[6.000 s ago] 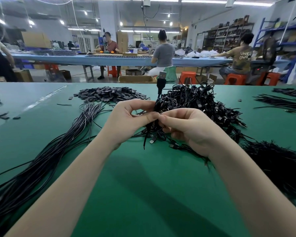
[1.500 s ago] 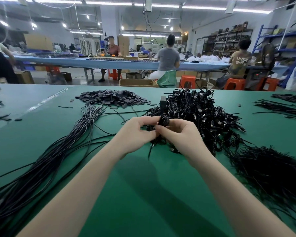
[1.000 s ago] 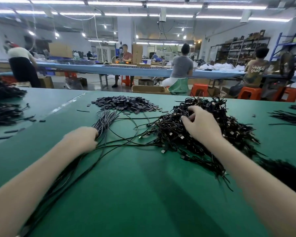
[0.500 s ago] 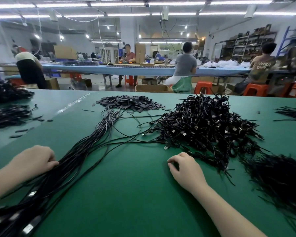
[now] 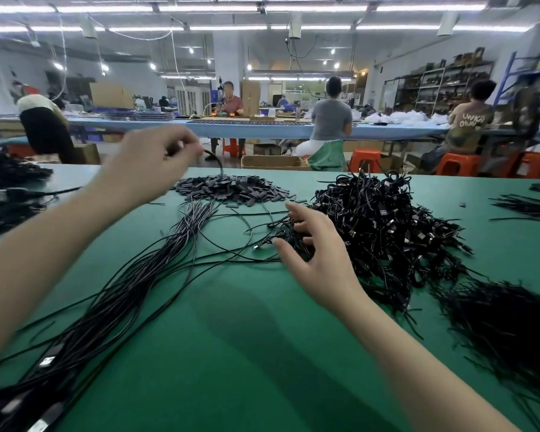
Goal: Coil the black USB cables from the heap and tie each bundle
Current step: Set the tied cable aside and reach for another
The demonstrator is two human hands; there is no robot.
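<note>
A long heap of straight black USB cables [image 5: 128,294] runs from the lower left toward the table's middle. My left hand [image 5: 152,165] is raised above it and pinches one black cable [image 5: 216,160] that curves down from my fingertips. My right hand [image 5: 315,254] hovers low with fingers spread and relaxed, touching loose cable ends at the left edge of the pile of tied cable bundles [image 5: 384,226]. It holds nothing.
A mound of small dark flat pieces [image 5: 231,190] lies behind the cables. Black thin ties [image 5: 505,322] are heaped at the right, more [image 5: 530,207] at the far right. Other cable piles [image 5: 7,185] sit at the left. People work at a blue table [image 5: 281,127] beyond.
My left hand rose from the table's near left, pulling one cable up out of the heap. My right hand moved forward to the edge of the bundle pile and spread its fingers.
</note>
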